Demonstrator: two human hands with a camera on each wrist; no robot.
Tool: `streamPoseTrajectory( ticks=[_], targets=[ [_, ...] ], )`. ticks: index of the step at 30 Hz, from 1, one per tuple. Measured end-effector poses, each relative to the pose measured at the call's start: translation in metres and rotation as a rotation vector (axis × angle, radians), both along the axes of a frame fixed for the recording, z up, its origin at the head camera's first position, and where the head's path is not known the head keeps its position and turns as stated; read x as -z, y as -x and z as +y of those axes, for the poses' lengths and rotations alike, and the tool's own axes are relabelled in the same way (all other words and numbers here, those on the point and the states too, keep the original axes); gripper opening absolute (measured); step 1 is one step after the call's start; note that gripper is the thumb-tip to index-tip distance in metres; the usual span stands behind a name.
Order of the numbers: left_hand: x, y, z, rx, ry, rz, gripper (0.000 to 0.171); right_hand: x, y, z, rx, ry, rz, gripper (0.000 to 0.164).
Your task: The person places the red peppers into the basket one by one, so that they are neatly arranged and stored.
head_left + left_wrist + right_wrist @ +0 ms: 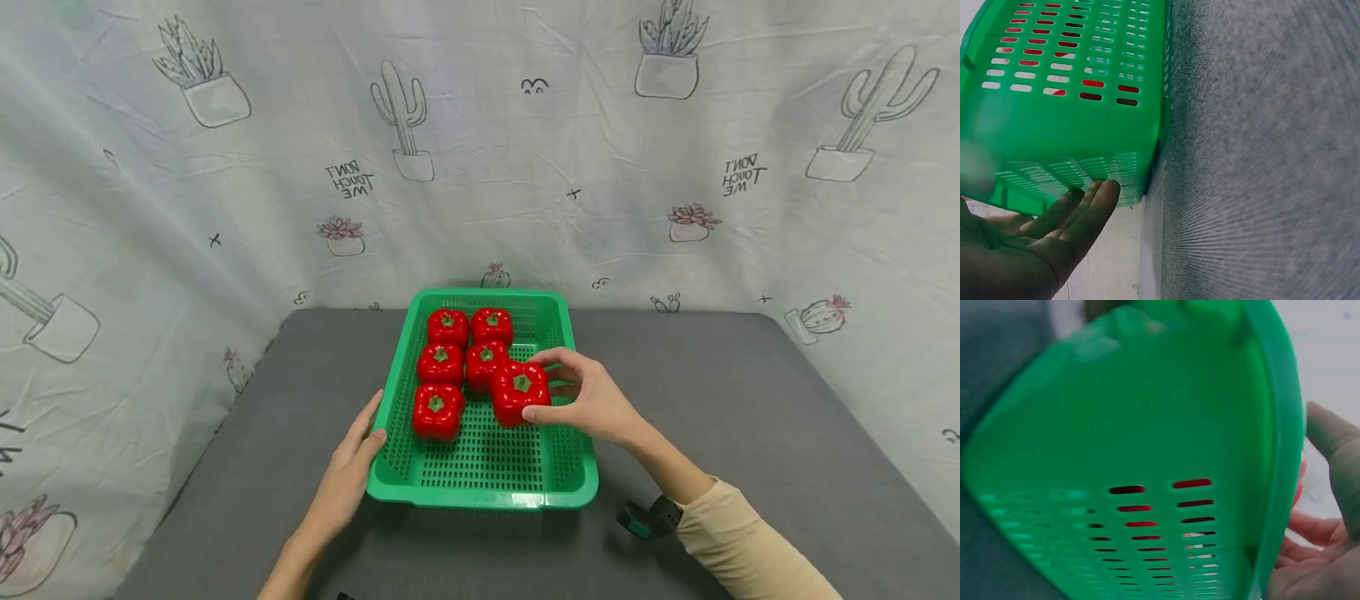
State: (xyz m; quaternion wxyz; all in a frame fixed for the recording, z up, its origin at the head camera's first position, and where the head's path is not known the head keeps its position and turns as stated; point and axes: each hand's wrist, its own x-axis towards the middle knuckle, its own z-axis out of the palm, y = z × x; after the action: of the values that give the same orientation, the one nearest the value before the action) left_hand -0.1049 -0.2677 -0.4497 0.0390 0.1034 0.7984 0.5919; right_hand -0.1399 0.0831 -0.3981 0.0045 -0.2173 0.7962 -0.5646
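Note:
A green plastic basket [480, 498] with slotted walls sits on the grey table. My left hand [347, 475] holds its left side, the thumb at the rim and the fingers [1088, 222] along the outer wall. Over the basket's right half, my right hand [588, 396] grips a glossy red bell pepper [519, 393] with a green stem, thumb at the near side and fingers around the right. Several more red bell peppers [440, 364] stand stem up in the left and middle of the basket. In the right wrist view, the basket wall [1116, 412] hides most of the held pepper.
The grey tabletop [720, 400] extends around the basket. Behind and beside it hangs a pale cloth [480, 158] printed with cacti. A dark strapped device [648, 517] is at my right wrist, near the basket's front right corner.

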Motion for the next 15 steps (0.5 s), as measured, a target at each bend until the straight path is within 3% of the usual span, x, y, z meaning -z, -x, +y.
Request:
streamPoseTrajectory(
  ticks=[8, 15],
  targets=[
    [0.002, 0.002, -0.001, 0.006, 0.018, 0.029, 0.055, -0.001, -0.003, -0.008, 0.021, -0.110, -0.050, 0.056],
    [0.006, 0.002, -0.002, 0.014, 0.006, 0.021, 0.056, 0.006, -0.005, -0.024, 0.040, -0.159, -0.040, 0.059]
  ],
)
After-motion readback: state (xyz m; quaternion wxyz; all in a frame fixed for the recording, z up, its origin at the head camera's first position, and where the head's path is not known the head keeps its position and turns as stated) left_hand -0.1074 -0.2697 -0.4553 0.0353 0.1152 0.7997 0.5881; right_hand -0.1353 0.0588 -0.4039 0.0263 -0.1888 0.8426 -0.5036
